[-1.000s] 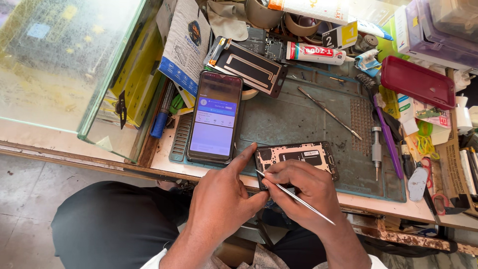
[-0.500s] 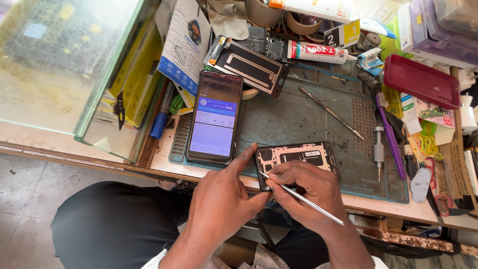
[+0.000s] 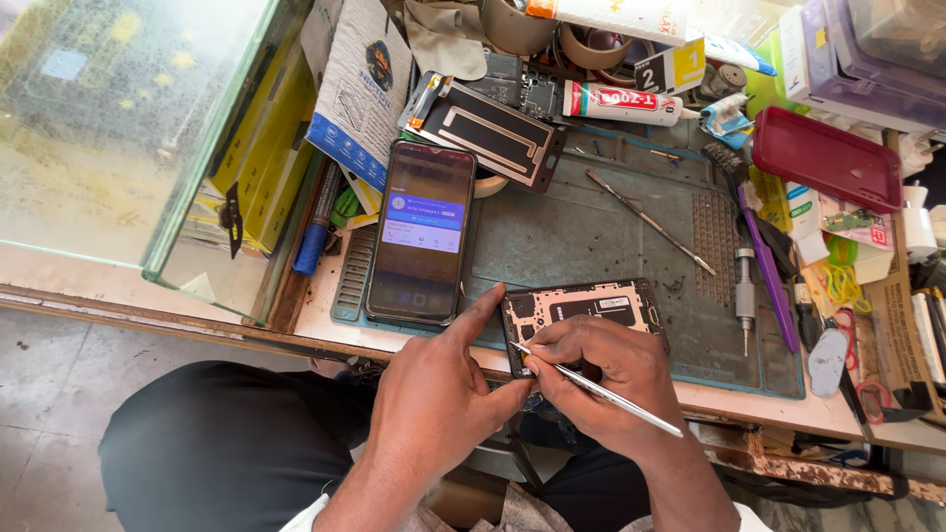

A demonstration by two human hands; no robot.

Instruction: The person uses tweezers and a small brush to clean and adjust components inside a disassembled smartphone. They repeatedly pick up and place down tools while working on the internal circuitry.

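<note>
right hand: fingers clamped on thin metal tweezers, tips down at the lower left corner of the opened phone.
left hand: steadies the phone's left edge, forefinger stretched along the edge, thumb pressed at the bottom corner, fingers closed against the frame.
opened phone: lies back-off at the near edge of the green work mat, circuit parts showing, partly hidden under the right hand.
lit phone: just left of the opened one, face up, screen glowing blue and white.
mid mat: a slim metal probe lies at a slant; a small screwdriver and a purple tool sit to the right.
far side of table: a dark back cover, a white glue tube, a red case.
far left: a glass cabinet.
</note>
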